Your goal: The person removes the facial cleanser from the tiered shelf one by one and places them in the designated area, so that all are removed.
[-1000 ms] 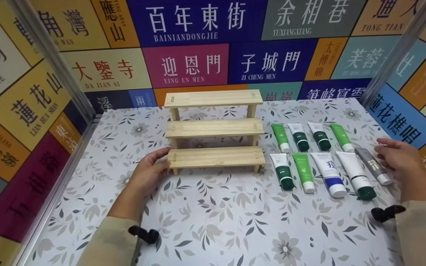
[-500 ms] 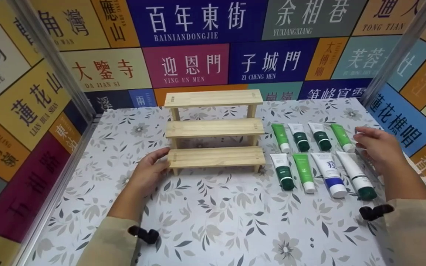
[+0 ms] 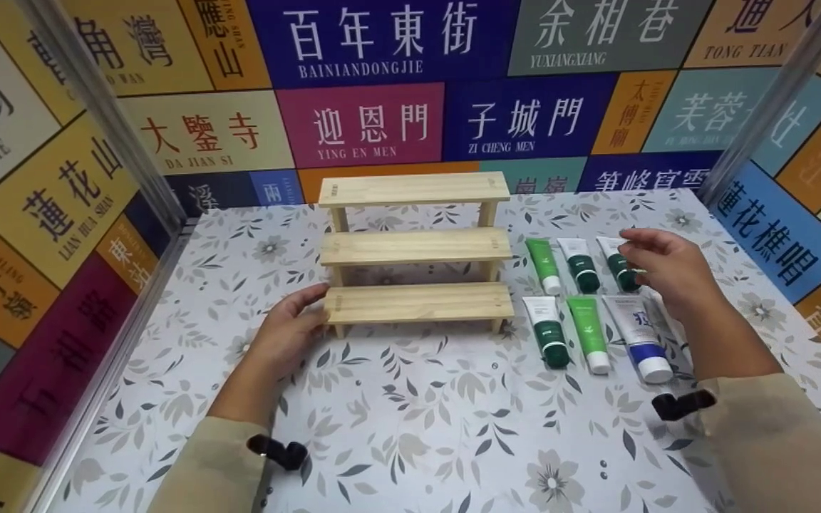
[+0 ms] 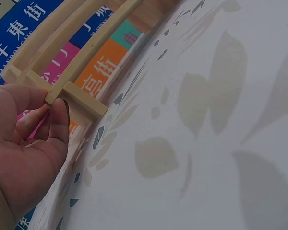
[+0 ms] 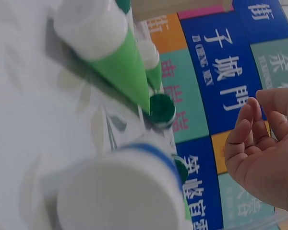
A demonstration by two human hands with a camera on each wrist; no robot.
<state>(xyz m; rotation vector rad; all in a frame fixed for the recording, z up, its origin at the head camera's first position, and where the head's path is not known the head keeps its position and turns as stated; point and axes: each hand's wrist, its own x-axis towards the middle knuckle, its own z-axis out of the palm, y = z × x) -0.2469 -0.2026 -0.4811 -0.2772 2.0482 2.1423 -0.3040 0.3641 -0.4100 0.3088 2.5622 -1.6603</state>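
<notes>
A three-step wooden rack [image 3: 415, 246] is set on the bench [image 3: 410, 427], which is covered with a grey leaf-patterned sheet. The left hand [image 3: 288, 333] is laid against the left end of the rack's lowest step; in the left wrist view the thumb and fingers [image 4: 55, 120] are seen pinched on the corner of that step, so the rack is held by this hand.

To the right of the rack, tubes are laid flat on the bench in two rows, caps toward the person. In the back row a light green tube [image 3: 543, 261], a white tube with a dark green cap [image 3: 579, 262] and a second white and dark green tube [image 3: 614, 258] are seen side by side. In the front row a white tube with a dark green cap [image 3: 547, 329], a green tube with a white cap [image 3: 588, 332] and a larger white tube with a blue band [image 3: 640, 335] are lined up, each just beside the next.

The right hand [image 3: 667, 267] is held above the right end of the back row, partly covering the tubes there. Its fingers are loosely curved and spread, and nothing is gripped by it; in the right wrist view the open palm [image 5: 266, 158] is seen apart from the tubes, with no contact shown.

Panels with printed Chinese street names are seen on the walls [image 3: 382, 85] around the bench
</notes>
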